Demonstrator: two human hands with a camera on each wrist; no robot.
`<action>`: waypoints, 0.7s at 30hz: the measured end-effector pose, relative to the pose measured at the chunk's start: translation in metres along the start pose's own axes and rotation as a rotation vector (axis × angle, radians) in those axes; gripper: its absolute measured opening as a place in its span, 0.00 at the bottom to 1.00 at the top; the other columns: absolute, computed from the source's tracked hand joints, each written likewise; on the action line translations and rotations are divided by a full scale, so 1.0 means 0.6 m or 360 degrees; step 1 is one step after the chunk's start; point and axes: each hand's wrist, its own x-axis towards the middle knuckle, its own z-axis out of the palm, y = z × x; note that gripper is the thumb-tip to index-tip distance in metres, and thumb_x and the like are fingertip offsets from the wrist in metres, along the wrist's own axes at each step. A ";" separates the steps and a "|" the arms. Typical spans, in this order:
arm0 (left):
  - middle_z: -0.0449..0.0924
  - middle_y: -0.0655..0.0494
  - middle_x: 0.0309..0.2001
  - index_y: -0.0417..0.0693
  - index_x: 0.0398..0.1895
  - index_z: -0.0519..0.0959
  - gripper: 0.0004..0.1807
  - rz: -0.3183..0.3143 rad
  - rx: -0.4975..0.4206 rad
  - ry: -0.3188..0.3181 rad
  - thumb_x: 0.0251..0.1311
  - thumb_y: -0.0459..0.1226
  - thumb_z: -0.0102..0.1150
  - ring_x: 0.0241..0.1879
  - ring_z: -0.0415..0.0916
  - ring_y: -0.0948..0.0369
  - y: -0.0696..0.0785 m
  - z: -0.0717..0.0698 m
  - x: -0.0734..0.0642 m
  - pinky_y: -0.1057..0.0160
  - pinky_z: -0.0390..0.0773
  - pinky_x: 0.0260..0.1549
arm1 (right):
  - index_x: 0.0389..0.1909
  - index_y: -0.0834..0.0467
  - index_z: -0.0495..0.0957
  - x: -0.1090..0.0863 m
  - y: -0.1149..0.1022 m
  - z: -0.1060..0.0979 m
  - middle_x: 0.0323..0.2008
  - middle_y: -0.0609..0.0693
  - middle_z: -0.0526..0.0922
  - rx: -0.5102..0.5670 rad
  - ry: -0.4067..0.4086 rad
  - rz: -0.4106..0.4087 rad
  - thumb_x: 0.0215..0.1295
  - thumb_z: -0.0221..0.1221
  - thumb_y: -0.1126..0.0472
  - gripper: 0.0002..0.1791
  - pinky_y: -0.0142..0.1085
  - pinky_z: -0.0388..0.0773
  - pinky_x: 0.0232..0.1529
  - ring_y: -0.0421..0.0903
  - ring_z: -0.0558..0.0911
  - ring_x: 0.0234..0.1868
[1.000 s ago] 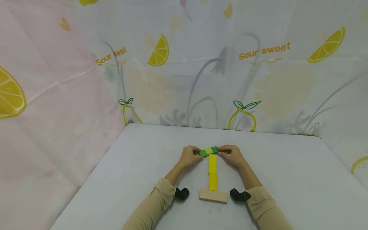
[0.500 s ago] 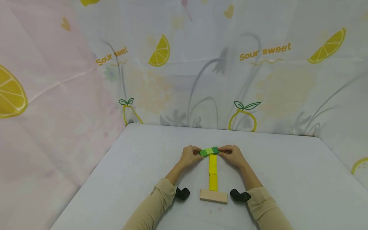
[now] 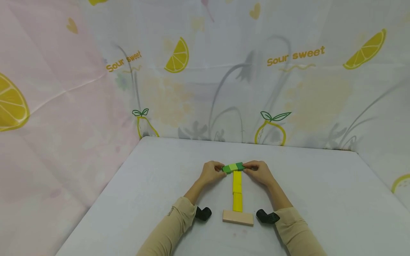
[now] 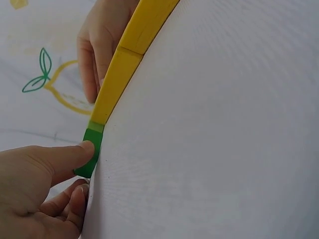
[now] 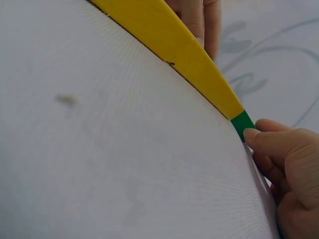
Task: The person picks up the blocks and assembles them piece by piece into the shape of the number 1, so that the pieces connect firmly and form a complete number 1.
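Three green blocks lie in a slightly slanted row: a mid-green block (image 3: 226, 169) at left, a light green block (image 3: 233, 166) in the middle and a dark green block (image 3: 240, 166) at right. My left hand (image 3: 210, 173) pinches the left end; its thumb lies on the green face in the left wrist view. The right end is held by my right hand (image 3: 258, 173), thumb against the dark green block (image 5: 241, 124) in the right wrist view. Two yellow blocks (image 3: 237, 193) run end to end from the row toward a plain wooden block (image 3: 238, 217) lying crosswise.
Black curved wrist devices, one by the left cuff (image 3: 203, 214) and one by the right cuff (image 3: 267, 217), flank the wooden block. White cloth covers the table (image 3: 320, 199). A printed curtain (image 3: 205, 71) rises behind its far edge.
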 end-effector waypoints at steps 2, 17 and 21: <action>0.80 0.45 0.35 0.33 0.42 0.82 0.16 0.0003 0.0004 -0.0003 0.48 0.32 0.68 0.33 0.73 0.58 -0.001 0.000 0.001 0.66 0.73 0.32 | 0.39 0.67 0.83 -0.001 0.003 -0.001 0.39 0.61 0.84 0.0016 0.0013 -0.0050 0.57 0.63 0.67 0.10 0.36 0.75 0.44 0.51 0.80 0.43; 0.80 0.45 0.36 0.34 0.42 0.82 0.16 -0.0029 -0.0009 -0.0024 0.48 0.32 0.68 0.34 0.73 0.58 0.000 -0.001 0.000 0.66 0.73 0.33 | 0.38 0.69 0.83 -0.002 0.004 0.000 0.35 0.60 0.84 0.0057 0.0014 0.0008 0.54 0.64 0.70 0.10 0.29 0.73 0.37 0.38 0.76 0.33; 0.80 0.45 0.36 0.34 0.42 0.82 0.16 -0.0019 -0.0011 -0.0021 0.48 0.31 0.68 0.34 0.73 0.57 0.000 -0.002 -0.001 0.66 0.73 0.34 | 0.38 0.68 0.83 -0.002 0.000 0.001 0.35 0.59 0.84 0.0050 0.0004 0.0032 0.54 0.64 0.71 0.10 0.29 0.73 0.37 0.39 0.76 0.33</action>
